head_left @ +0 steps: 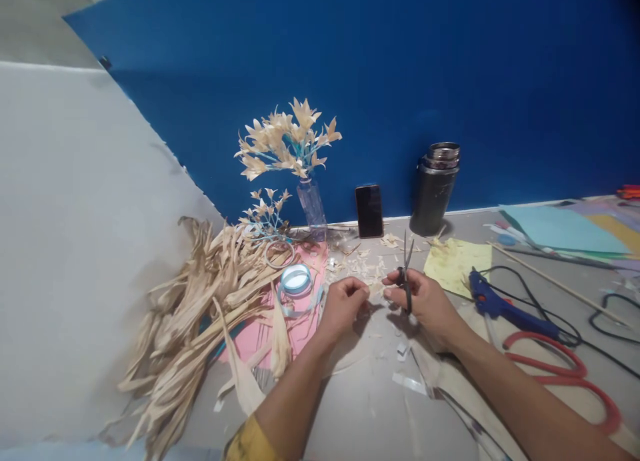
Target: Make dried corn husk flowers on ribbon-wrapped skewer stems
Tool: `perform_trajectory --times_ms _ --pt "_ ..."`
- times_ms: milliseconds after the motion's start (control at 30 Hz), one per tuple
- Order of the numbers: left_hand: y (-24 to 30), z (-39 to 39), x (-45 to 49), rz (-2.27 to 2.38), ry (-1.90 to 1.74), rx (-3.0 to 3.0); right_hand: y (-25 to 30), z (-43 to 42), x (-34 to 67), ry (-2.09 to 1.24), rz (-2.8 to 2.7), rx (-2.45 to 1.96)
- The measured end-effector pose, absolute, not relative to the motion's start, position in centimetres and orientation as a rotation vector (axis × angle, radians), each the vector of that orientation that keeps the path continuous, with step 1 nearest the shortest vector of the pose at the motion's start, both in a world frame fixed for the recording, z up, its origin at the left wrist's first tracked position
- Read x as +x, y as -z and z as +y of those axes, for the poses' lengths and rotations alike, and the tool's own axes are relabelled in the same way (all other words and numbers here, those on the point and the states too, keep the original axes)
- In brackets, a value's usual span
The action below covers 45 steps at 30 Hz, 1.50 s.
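Observation:
My right hand [417,298] is closed round a small pair of dark scissors [408,268], whose slightly parted blades point up and away from me. My left hand [346,304] is closed, thumb and forefinger pinched on a small pale piece [376,290], perhaps husk; it is too small to name surely. The two hands face each other over the table, a short gap apart. Around them lie pale husk scraps [367,264]. Left of my left hand, a roll of light blue ribbon [296,281] rests on a pink sheet [245,344].
Dried corn husks [185,328] are heaped at left. Husk flowers [290,138] stand in a clear bottle [312,204] near a phone [369,211] and dark flask [434,191]. At right lie a blue glue gun [510,311], its cord, large red-handled scissors [547,354] and yellow paper [457,264].

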<state>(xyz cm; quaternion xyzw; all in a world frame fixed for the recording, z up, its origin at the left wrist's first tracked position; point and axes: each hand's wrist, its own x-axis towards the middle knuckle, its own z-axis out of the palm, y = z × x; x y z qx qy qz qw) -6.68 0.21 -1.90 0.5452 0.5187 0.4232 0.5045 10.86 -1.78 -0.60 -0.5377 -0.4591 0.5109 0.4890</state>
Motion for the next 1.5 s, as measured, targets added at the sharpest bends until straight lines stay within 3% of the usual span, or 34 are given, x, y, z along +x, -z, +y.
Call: perform_trajectory --times_ms 333,867,1267,1500 --pt "0.8 -1.9 -4.5 1.059 -0.957 0.932 1.2 -2.1 11.2 -1.077 -1.38 -1.332" --pt "1.5 -2.6 -3.9 1.086 -1.106 0.922 1.2 -3.0 11.0 -0.807 -1.559 -1.386" --pt "1.1 -2.6 -4.6 1.02 -0.919 0.909 0.2 -3.4 11.0 -0.85 -1.618 -1.37" --pt "0.9 -2.4 -5.4 1.0 -0.949 0.859 -0.6 -2.7 12.3 -0.847 -1.379 -1.417"
